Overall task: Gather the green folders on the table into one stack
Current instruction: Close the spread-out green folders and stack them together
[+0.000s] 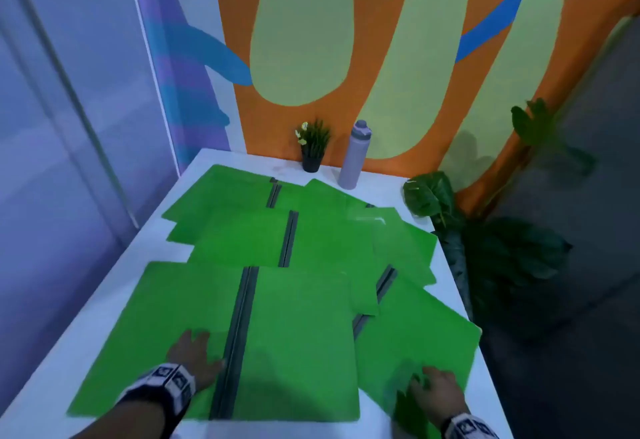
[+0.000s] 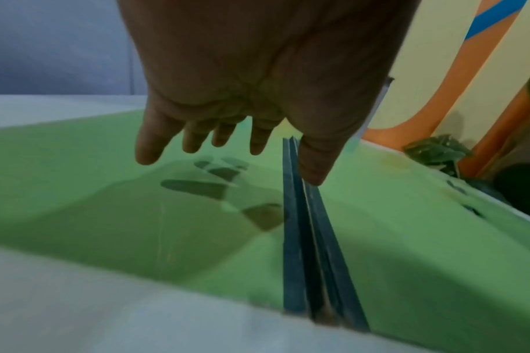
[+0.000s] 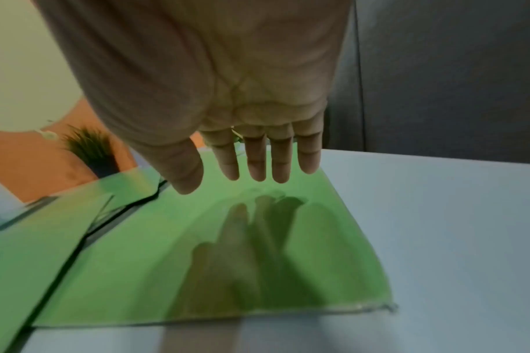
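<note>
Green plastic folders with dark grey spines are lying opened flat and overlapping across most of the white table [image 1: 52, 362]. Nearest the front edge, the large open green folder [image 1: 294, 352] is spreading from near the left edge to past the middle, its grey spine [image 1: 239, 334] running front to back. Beside it, toward the front right corner, the tilted green folder [image 1: 422, 327] is lying partly tucked under its neighbour, its corner reaching the right edge. Further folders [image 1: 242, 230] are overlapping toward the back edge.

The left hand [image 1: 194, 355] is hovering palm down with fingers [image 2: 150, 148] spread and relaxed just left of the spine, grasping nothing; whether it is touching the sheet cannot be told. The right hand [image 1: 436, 393] is likewise extending loose, straight fingers [image 3: 257, 162] above the tilted folder, with nothing in its grasp.

At the back edge, a small potted plant in a black pot [image 1: 311, 147] and a lilac water bottle [image 1: 355, 154] are standing side by side.
</note>
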`<state>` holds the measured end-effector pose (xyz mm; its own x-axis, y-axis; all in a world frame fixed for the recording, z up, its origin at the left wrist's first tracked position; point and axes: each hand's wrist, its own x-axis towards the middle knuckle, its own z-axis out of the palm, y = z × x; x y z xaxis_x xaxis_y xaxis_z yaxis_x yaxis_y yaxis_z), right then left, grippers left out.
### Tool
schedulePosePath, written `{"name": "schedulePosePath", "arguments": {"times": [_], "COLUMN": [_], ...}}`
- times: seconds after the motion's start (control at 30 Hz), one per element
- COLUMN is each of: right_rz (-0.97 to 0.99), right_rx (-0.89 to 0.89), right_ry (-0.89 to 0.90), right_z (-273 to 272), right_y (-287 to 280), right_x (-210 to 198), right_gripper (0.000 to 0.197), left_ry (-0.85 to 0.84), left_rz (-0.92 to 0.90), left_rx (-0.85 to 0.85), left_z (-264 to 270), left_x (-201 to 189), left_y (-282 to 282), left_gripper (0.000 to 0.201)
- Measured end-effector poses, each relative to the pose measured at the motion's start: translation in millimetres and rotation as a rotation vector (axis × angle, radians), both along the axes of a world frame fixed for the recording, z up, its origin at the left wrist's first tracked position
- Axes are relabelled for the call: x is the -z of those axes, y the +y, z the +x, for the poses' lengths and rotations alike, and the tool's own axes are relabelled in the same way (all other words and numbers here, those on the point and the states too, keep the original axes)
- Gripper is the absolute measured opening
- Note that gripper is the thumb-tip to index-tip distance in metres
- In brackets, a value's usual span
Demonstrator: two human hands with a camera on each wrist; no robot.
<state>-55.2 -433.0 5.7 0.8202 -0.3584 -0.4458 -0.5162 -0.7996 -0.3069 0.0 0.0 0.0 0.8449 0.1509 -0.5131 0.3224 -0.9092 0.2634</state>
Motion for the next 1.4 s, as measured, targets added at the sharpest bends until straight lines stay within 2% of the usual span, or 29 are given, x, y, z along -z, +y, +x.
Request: {"name": "schedulePosePath", "arguments": {"times": [0.13, 0.23, 0.3, 0.37, 0.47, 0.5, 0.57, 0.6, 0.7, 0.83, 0.97, 1.1, 1.17, 1.27, 1.4], "right_rz": [-0.061, -0.091, -0.125, -0.149, -0.186, -0.199, -0.188, -0.139, 0.045, 0.187, 0.259, 0.33, 0.393, 0.559, 0.626], "right_rx": [0.027, 0.016, -0.048, -0.099, -0.125, -0.127, -0.14, -0.143, -0.102, 0.002, 0.149, 0.215, 0.256, 0.338, 0.369], "right_ry": [0.061, 0.07, 0.105, 0.141, 0.144, 0.157, 0.102, 0.052, -0.05, -0.059, -0.063, -0.042, -0.105, -0.225, -0.447], "right_z": [3.3, 2.2, 2.4, 2.0, 4.4, 9.3, 26.0, 36.6, 75.0, 121.6, 150.2, 169.0, 176.4, 177.8, 172.5], "right_y": [1.0, 0.4, 1.2, 4.7, 6.8, 7.4, 11.5, 15.7, 35.7, 56.3, 67.5, 70.4, 75.0, 82.3, 72.0], "right_x": [7.7, 21.1, 29.1, 30.8, 22.9, 17.1, 7.6, 4.9, -1.4, 1.5, -4.9, -2.6, -3.6, -18.2, -56.2], "right_gripper": [0.04, 0.055, 0.066, 0.065, 0.045, 0.043, 0.04, 0.04, 0.046, 0.044, 0.05, 0.05, 0.047, 0.052, 0.049], "left_ry": [0.038, 0.057, 0.05, 0.046, 0.049, 0.032, 0.007, -0.013, 0.006, -0.009, -0.169, -0.38, -0.493, -0.686, -0.891], "left_rz": [0.087, 0.12, 0.149, 0.167, 0.133, 0.12, 0.136, 0.112, 0.057, 0.024, -0.117, -0.099, -0.088, -0.062, 0.126], "left_rx": [-0.05, -0.042, -0.037, -0.005, 0.021, 0.024, 0.046, 0.034, 0.029, 0.042, -0.064, -0.135, -0.198, -0.306, -0.45], "left_z": [-6.1, -11.9, -14.0, -15.2, -19.2, -20.6, -25.9, -28.4, -32.3, -36.1, -34.0, -26.9, -22.4, -8.2, 10.5], "left_x": [6.6, 16.9, 20.0, 19.6, 15.2, 14.0, 8.8, 7.9, 10.6, 9.7, -9.7, -49.2, -78.1, -122.8, -171.1], "left_y": [-14.0, -24.6, -27.2, -25.2, -17.5, -14.9, -12.3, -11.6, -15.0, -22.3, -21.2, -7.8, 2.2, 24.6, 57.7], "left_gripper": [0.106, 0.118, 0.118, 0.11, 0.088, 0.074, 0.032, 0.021, 0.04, 0.032, 0.018, 0.029, 0.024, 0.013, 0.015]}}
